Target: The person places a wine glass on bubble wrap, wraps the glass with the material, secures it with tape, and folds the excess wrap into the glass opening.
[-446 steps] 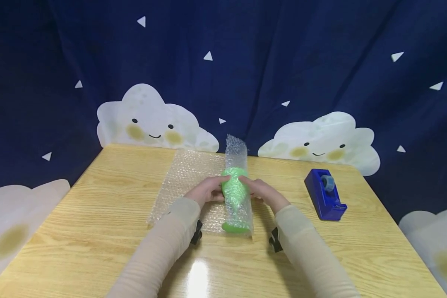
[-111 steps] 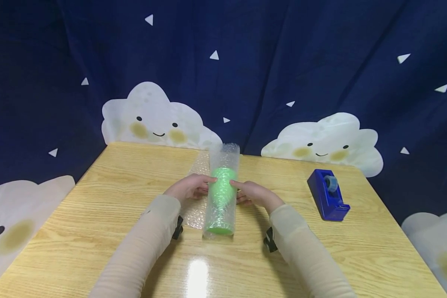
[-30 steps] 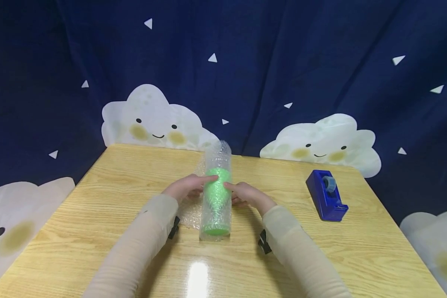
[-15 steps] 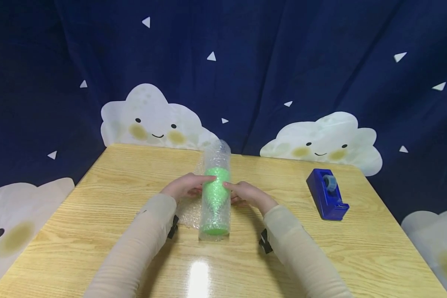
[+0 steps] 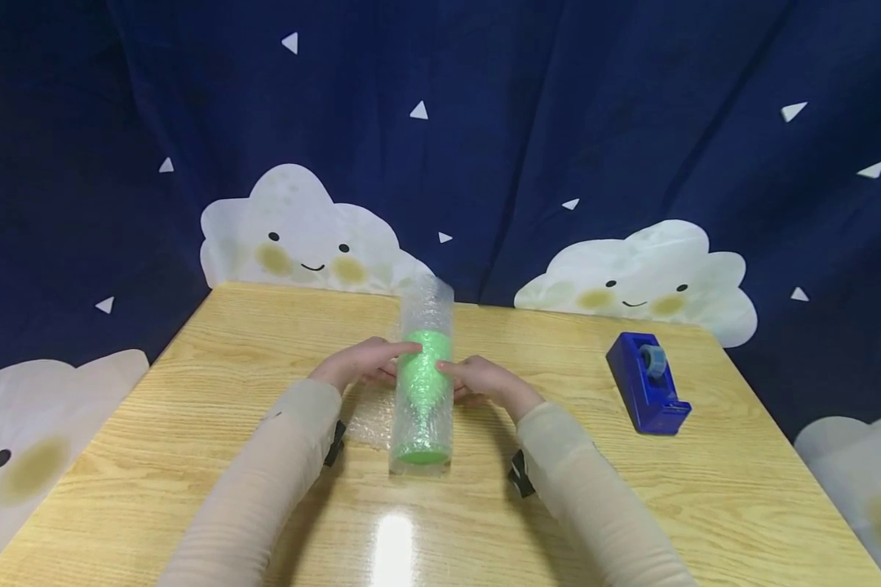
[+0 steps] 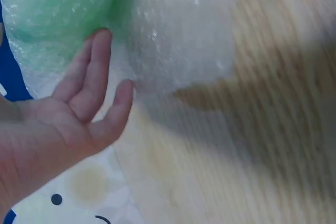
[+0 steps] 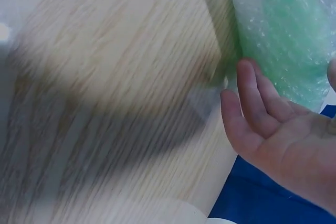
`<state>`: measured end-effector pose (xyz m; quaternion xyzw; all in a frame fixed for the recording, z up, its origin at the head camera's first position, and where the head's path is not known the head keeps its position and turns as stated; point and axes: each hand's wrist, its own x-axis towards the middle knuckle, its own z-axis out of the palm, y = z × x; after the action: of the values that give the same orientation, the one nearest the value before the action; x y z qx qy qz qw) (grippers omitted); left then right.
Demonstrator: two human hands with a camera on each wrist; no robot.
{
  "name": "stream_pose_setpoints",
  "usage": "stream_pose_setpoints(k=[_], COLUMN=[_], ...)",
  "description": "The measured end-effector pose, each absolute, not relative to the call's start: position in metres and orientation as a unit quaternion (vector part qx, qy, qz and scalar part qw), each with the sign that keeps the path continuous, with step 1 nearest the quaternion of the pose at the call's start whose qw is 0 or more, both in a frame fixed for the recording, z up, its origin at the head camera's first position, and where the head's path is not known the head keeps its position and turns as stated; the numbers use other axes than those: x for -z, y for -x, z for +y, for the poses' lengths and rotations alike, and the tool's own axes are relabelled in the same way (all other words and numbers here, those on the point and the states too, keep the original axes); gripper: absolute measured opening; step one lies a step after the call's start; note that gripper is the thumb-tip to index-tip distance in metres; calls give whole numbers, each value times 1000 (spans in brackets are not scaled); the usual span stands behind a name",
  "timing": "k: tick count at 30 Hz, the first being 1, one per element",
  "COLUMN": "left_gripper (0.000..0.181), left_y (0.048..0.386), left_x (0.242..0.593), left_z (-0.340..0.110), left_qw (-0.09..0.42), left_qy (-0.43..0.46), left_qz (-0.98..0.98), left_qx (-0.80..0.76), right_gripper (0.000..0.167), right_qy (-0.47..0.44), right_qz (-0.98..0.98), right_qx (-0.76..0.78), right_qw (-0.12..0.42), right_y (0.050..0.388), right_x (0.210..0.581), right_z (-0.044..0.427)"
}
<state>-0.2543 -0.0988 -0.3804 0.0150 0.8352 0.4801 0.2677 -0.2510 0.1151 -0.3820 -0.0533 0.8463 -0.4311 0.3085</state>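
Note:
A green goblet (image 5: pixel 424 383) lies on its side inside a roll of bubble wrap (image 5: pixel 427 310) on the table. The wrap extends beyond the far end of the goblet, and a flat part of the sheet (image 5: pixel 373 417) shows at the left. My left hand (image 5: pixel 363 360) touches the roll's left side, its thumb laid on top. On the right side my right hand (image 5: pixel 486 380) does likewise, thumb on top. Both wrist views show the lower fingers of the left hand (image 6: pixel 79 103) and right hand (image 7: pixel 278 129) extended and slightly bent beside the wrap.
A blue tape dispenser (image 5: pixel 648 385) with a roll of clear tape stands on the wooden table (image 5: pixel 705 489) at the right. Behind the table hangs a dark blue curtain (image 5: pixel 484 98) with white clouds and triangles.
Since the oldest frame, the goblet has rolled left and more wrap has gone round it; the flat sheet at its left has shrunk. Over the last second my left hand shifts slightly left.

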Motion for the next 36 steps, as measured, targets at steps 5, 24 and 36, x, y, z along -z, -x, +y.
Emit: stream_pose_setpoints(k=[5, 24, 36], left_gripper=[77, 74, 93], left_y=[254, 258, 253], left_x=[379, 389, 379], left_z=[-93, -94, -84], left_qw=[243, 302, 277], left_qy=[-6, 23, 63], left_qz=[849, 795, 826], left_qx=[-470, -526, -486], right_gripper=[54, 54, 51], right_qy=[58, 46, 35], right_qz=[845, 818, 824], right_qx=[433, 472, 465], right_qw=[309, 325, 321], right_y=[249, 252, 251], right_x=[383, 387, 382], right_z=[117, 123, 122])
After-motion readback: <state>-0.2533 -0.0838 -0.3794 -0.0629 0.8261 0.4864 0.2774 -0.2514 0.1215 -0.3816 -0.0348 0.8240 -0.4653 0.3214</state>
